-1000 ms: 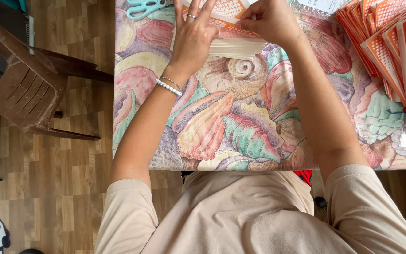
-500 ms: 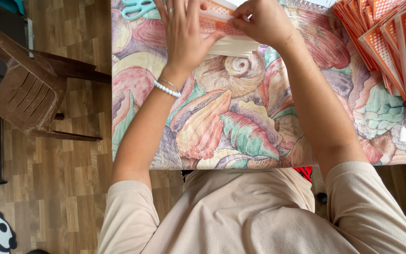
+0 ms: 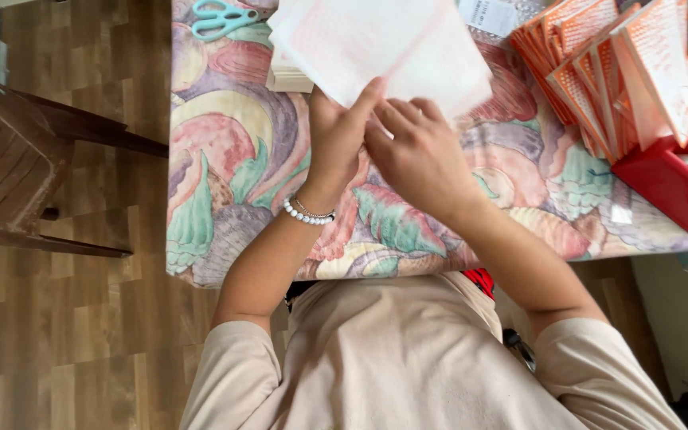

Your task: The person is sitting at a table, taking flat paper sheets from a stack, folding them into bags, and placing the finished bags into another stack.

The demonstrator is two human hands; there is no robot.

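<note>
Both my hands hold one pale pink-white paper sheet (image 3: 376,44) above the table with the shell-patterned cloth (image 3: 224,167). My left hand (image 3: 336,135), with a bead bracelet at the wrist, pinches the sheet's lower edge from the left. My right hand (image 3: 420,155) grips the same edge just beside it, fingers curled. The sheet is lifted and tilted away from me, blurred by motion. Under it lies a small stack of pale paper (image 3: 288,78).
Teal scissors (image 3: 220,17) lie at the table's far left. Folded orange patterned papers (image 3: 623,72) stand at the right, over a red box (image 3: 666,187). A brown plastic chair (image 3: 9,159) stands on the wood floor to the left.
The view has tilted and my hands have drawn back toward me. They were pressing on the paper stack; now they hold a single sheet lifted off it.
</note>
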